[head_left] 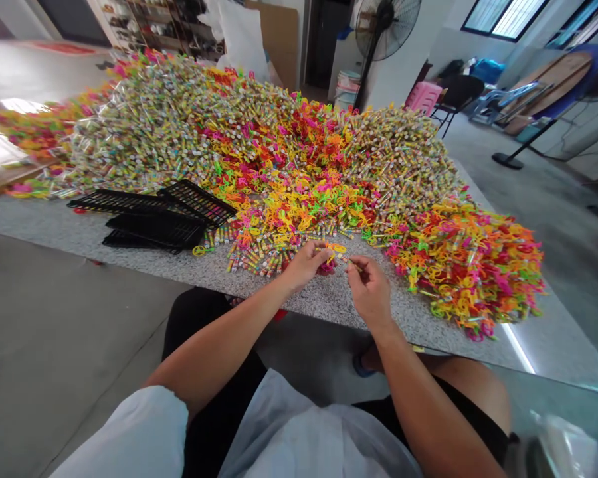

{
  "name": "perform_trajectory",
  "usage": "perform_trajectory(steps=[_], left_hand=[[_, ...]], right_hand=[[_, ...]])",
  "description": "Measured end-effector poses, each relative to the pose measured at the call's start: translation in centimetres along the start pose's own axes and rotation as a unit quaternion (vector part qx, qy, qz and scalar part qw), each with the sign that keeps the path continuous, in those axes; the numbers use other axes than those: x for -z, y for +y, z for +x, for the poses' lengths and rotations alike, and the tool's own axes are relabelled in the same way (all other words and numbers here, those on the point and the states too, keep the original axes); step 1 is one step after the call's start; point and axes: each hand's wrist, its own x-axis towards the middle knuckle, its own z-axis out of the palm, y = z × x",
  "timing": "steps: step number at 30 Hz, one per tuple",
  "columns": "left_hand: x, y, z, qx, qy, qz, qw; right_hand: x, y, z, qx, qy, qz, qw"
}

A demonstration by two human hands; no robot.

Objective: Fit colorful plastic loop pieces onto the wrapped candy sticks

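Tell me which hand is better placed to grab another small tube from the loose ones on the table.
Probably the left hand: the loose tubes lie right beside it, while the right hand sits farther away, pinching a small piece.

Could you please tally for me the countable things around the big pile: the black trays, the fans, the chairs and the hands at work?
Black trays: 4, as far as the overlapping stack shows
Standing fans: 1
Chairs: 2, a pink chair and a black chair
Hands: 2, left hand and right hand
Total: 9
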Motion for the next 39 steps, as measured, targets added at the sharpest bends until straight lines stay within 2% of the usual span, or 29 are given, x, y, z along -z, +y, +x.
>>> perform_trajectory(steps=[6, 12, 16, 23, 25, 28, 32, 35, 39], left_hand=[[0.0, -0.1, 0.1, 0.002, 0.005, 0.029, 1.000], [0.1, -0.4, 0.1, 0.007, 0.003, 0.043, 0.999], [0.1, -0.6, 0.1, 0.003, 0.014, 0.044, 0.999], [-0.2, -0.9, 0.1, -0.049, 0.016, 0.056, 0.997], [-0.4, -0.9, 0.1, -0.028, 0.023, 0.036, 0.999], [-0.7, -0.6, 0.0, 0.031, 0.014, -0.024, 0.999], [-0.6, -0.5, -0.4, 0.110, -0.049, -0.047, 0.992], [-0.6, -0.8, -0.6, 0.114, -0.078, -0.023, 0.990], [-0.6, -1.2, -0.8, 0.114, -0.078, -0.021, 0.990]], right_hand=[[-0.5, 0.9, 0.1, -0.018, 0.000, 0.003, 1.000], [-0.7, 1.2, -0.2, -0.048, 0.004, 0.078, 0.996], [-0.7, 1.6, -0.2, -0.065, -0.028, 0.124, 0.990], [-0.8, 2.7, -0.6, -0.094, -0.088, 0.145, 0.981], [-0.8, 2.7, -0.6, -0.092, -0.096, 0.135, 0.982], [-1.0, 2.6, -0.5, -0.085, -0.069, 0.111, 0.988], [-1.2, 2.7, -0.2, -0.090, -0.033, 0.086, 0.992], [-1.2, 2.9, -0.2, -0.095, -0.038, 0.072, 0.992], [-0.9, 3.1, -0.2, -0.102, -0.036, 0.076, 0.991]])
